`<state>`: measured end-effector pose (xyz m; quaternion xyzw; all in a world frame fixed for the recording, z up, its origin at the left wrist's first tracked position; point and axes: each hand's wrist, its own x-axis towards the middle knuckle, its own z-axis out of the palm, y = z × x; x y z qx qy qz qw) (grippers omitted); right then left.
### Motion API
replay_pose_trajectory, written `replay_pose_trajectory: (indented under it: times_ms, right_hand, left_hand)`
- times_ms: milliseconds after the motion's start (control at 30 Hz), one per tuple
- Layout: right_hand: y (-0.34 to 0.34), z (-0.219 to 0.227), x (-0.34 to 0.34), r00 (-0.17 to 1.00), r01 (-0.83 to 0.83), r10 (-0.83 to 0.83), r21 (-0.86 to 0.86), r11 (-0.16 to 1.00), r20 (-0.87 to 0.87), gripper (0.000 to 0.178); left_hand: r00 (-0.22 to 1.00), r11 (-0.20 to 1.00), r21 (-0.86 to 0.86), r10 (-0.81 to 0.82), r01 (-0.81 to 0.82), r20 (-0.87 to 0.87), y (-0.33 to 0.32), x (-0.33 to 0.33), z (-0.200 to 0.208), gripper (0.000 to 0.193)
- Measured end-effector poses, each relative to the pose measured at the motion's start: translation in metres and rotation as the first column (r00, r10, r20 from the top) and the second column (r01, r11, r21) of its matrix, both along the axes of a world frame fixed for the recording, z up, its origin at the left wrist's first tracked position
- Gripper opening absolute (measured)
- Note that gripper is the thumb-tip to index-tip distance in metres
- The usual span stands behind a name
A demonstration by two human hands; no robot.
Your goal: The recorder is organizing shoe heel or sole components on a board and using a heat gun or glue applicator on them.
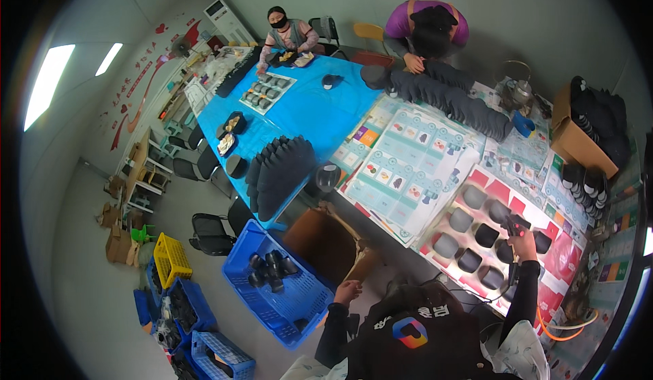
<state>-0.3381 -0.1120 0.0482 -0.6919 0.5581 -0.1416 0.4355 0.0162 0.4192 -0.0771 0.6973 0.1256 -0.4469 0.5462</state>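
Note:
My right hand (pixel 524 245) is closed around a dark pistol-shaped tool (pixel 515 228) with a cord or hose trailing down near it. It hangs over a red and white sheet (pixel 442 261), where several black and grey curved pads (pixel 486 235) lie spaced in rows. Some pads are partly covered by the hand and tool. Off to the left, my left hand (pixel 349 291) is held low with its fingers curled, between a brown carton (pixel 364 263) and a blue crate (pixel 235 271). Whether anything is inside those fingers cannot be made out. Black shiny pieces (pixel 272 270) lie in the crate.
Stacked black pads (pixel 279 176) stand on the blue-covered table (pixel 326 125), and another long row (pixel 452 101) lies farther right. Two people (pixel 289 37) work across the tables. At the right is an overfilled carton (pixel 581 139); an orange hose (pixel 561 337) curves by the sheet's near corner.

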Motion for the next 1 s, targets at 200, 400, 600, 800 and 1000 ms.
replay_pose_trajectory:
  times_ms: [200, 400, 600, 800, 1000]
  right_hand:
    - [0.001, -0.002, 0.011, 1.0, 0.011, -0.012, 0.044, 0.999, 0.029, 0.035]
    - [-0.006, -0.007, 0.004, 1.0, -0.028, 0.028, 0.023, 0.999, 0.008, 0.055]
    - [0.001, 0.001, 0.003, 0.999, -0.008, 0.006, 0.047, 0.999, 0.036, 0.05]
    - [0.0, -0.007, -0.002, 0.999, -0.045, 0.045, 0.014, 0.999, 0.0, 0.043]
    - [0.005, 0.003, 0.0, 0.999, -0.005, 0.004, 0.035, 0.999, 0.035, 0.026]
  left_hand:
    - [1.0, 0.999, -0.041, 0.002, -0.003, -0.006, 0.009, 0.0, -0.007, 0.019]
    - [0.999, 1.0, -0.004, 0.012, -0.012, -0.03, 0.004, 0.0, -0.005, 0.018]
    - [1.0, 1.0, -0.008, 0.005, -0.005, -0.03, 0.007, -0.004, -0.004, 0.019]
    - [1.0, 1.0, -0.001, 0.004, -0.004, -0.023, 0.006, -0.006, -0.002, 0.018]
    - [0.999, 1.0, 0.004, -0.014, 0.014, -0.031, -0.001, -0.002, -0.004, 0.017]
